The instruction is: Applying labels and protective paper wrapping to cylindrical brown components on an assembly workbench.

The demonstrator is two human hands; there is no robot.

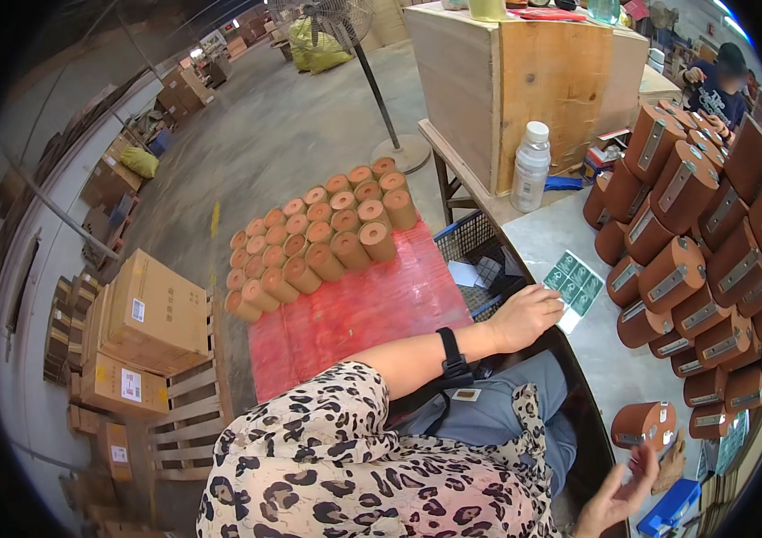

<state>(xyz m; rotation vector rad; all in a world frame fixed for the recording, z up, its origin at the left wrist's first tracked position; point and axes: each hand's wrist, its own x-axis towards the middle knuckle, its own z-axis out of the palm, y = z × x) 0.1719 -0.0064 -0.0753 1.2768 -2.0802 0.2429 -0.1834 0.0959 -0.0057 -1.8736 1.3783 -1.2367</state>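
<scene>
My left hand point(529, 320) is at the near edge of the table. Its fingers are closed on the edge of a sheet of green labels point(575, 285), which lies on the grey tabletop. At the lower right, my right hand point(618, 491) is held with its fingers apart and nothing visible in them. Just beyond it a single brown cylinder point(639, 424) lies on its side, with small white spots on its end. Many similar brown cylinders point(672, 273) with metal strips along their sides are stacked on the right of the table.
Rows of tan cylinders point(318, 240) stand on a red board point(354, 314) to my left. A white bottle point(531, 168) stands beside a wooden box point(542, 99). A blue tool point(670, 507) lies near my right hand. Cartons point(155, 314) rest on a pallet; another person point(719, 90) sits far right.
</scene>
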